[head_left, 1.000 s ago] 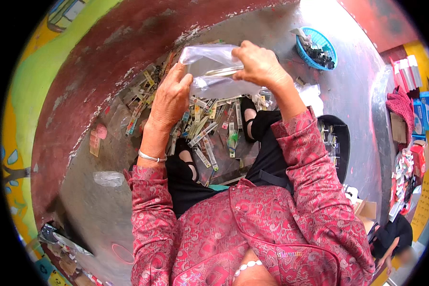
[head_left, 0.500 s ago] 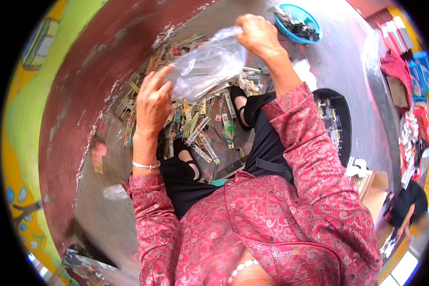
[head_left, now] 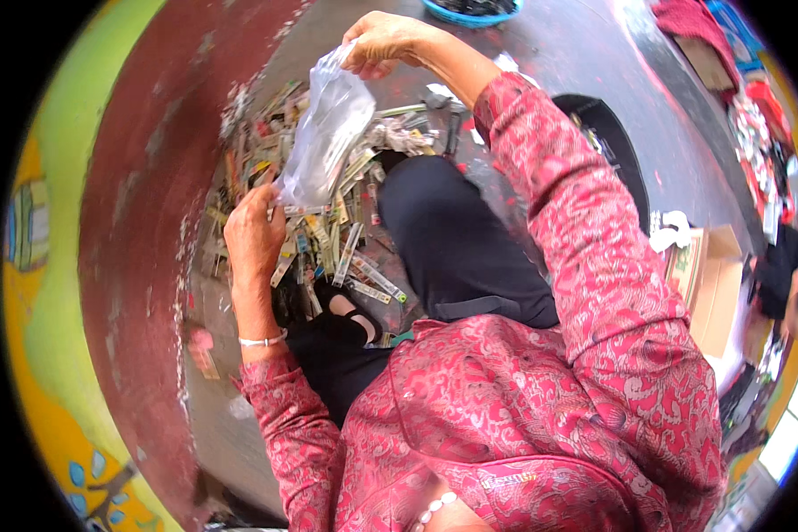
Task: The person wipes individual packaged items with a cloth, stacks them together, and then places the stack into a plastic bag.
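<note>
A see-through plastic bag hangs stretched between my two hands above the floor. My right hand, high at the top of the view, is closed on its upper edge. Lower and to the left, my left hand pinches the bag's lower corner. Beneath it lies a pile of slim, long packets, some clear with coloured labels, spread around my foot. Whether anything is inside the bag I cannot tell, as the packets behind show through it.
A blue basket of dark stuff stands at the far edge. To my right are a black tub and an open cardboard box. A dark red wall curves along the left. Another person is at the far right.
Both hands have moved left with the bag, the left one lower, so the bag now hangs steeper and narrower. My right knee has risen over part of the pile. The view has shifted.
</note>
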### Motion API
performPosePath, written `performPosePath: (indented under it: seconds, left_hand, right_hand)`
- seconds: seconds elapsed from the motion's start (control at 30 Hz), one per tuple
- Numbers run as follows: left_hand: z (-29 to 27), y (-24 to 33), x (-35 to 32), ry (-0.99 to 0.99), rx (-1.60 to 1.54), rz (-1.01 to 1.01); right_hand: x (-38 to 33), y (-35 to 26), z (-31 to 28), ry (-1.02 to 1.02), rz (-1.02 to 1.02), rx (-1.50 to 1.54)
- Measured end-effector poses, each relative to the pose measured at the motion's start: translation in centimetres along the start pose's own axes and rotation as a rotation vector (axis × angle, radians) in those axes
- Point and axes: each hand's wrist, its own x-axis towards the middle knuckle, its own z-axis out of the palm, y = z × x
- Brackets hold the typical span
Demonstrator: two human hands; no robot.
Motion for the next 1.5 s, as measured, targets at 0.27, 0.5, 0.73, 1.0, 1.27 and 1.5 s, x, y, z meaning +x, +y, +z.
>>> performPosePath:
  seconds: [0.27, 0.5, 0.73, 1.0, 1.27, 1.5]
  left_hand:
    - [3.3, 6.0, 7.2, -0.301, -0.241, 0.156]
    - [8.1, 14.0, 12.6, -0.691, -0.263, 0.481]
    - [12.1, 19.0, 12.7, -1.012, -0.165, 0.774]
    - [9.6, 19.7, 12.4, -1.122, -0.064, 0.521]
    - [1.2, 15.9, 11.7, -0.833, -0.459, 0.251]
    - [-0.7, 7.1, 2.8, -0.74, -1.014, -0.416]
  right_hand:
    - [-1.6, 7.2, -7.8, 0.141, -0.177, -0.253]
    - [-2.1, 13.9, -11.0, 0.16, -0.058, -0.331]
    - [-3.6, 19.8, -12.6, 0.09, 0.058, -0.397]
    - [-5.4, 30.0, -6.9, 0.202, 0.275, -0.778]
    - [-4.5, 27.6, -7.6, 0.378, 0.042, -0.705]
    - [-2.2, 27.2, -5.3, 0.561, 0.259, -0.682]
